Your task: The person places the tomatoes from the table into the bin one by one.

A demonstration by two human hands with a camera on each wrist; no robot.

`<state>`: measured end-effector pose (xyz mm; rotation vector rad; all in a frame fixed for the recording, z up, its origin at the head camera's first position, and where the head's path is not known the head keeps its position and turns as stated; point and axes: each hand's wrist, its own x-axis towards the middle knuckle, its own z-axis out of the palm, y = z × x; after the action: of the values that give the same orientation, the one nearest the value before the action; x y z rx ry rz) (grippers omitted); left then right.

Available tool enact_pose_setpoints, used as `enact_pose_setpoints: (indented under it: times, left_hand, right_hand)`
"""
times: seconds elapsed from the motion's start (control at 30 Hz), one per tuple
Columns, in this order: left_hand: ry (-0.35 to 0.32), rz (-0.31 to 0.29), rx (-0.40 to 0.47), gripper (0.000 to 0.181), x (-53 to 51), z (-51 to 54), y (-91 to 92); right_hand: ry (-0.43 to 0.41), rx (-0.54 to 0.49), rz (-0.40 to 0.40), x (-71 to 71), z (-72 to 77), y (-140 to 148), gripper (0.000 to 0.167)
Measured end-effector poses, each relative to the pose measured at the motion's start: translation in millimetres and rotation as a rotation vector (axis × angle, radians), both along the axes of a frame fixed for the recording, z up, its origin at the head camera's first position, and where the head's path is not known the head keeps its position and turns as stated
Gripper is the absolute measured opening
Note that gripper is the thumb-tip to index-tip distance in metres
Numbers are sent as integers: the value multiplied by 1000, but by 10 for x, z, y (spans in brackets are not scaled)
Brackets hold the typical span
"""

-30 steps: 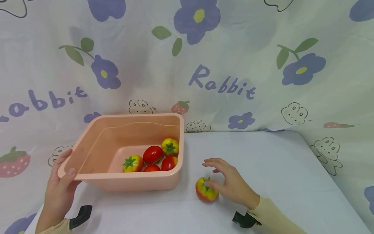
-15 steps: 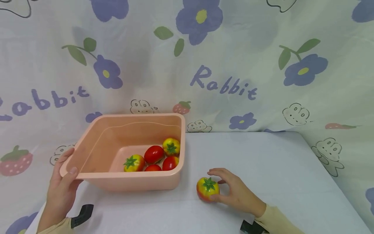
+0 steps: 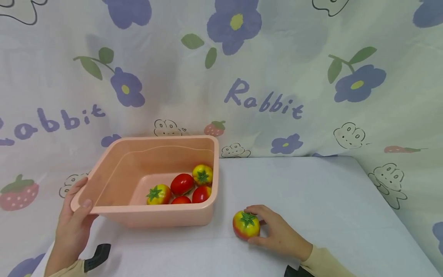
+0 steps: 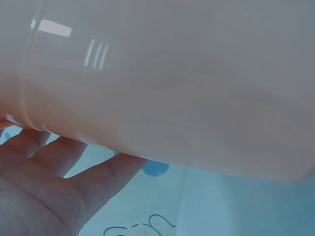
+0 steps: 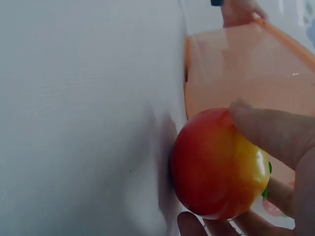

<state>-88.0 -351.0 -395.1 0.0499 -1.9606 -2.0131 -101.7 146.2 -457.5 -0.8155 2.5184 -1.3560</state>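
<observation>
In the head view a glossy yellow-and-red tomato [image 3: 246, 225] with a green leafy top rests on the white table. My right hand [image 3: 277, 232] holds it from the right, thumb on the near side and fingers on the far side. The right wrist view shows the thumb pressed on the tomato [image 5: 216, 164] and fingertips below it. My left hand [image 3: 74, 223] grips the near left corner of a pink plastic box [image 3: 149, 217], thumb over the rim. Several tomatoes, such as a red one [image 3: 182, 184] and a yellow-red one [image 3: 159, 194], lie inside it.
The white table [image 3: 294, 184] stretches right of the box to a patterned curtain [image 3: 194, 88] with flowers and rabbits behind. The box's front wall stands a short way left of the held tomato.
My right hand has moved from above the tomato to its right side and closed its fingers round it. The left hand and box keep their place.
</observation>
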Motion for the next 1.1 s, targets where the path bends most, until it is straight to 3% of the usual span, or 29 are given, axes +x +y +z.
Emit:
enact_pose_setpoints:
  times: [0.33,0.63,0.83,1.1]
  left_hand:
    - [26,-17,-16,60,9,-7,12]
    - [-25,9,-20,61,3,10,0]
    - [11,-13,-2,59,12,4,10]
    - [3,-6,-18,60,11,-4,3]
  right_hand:
    - [48,15,-10,7,-19,-10,62]
    - [41,17,-37,2,-5,-15,62]
    - [55,-4,-44,-16,15,-9,63]
    - [103,-50,-55,-34,77,-9,66]
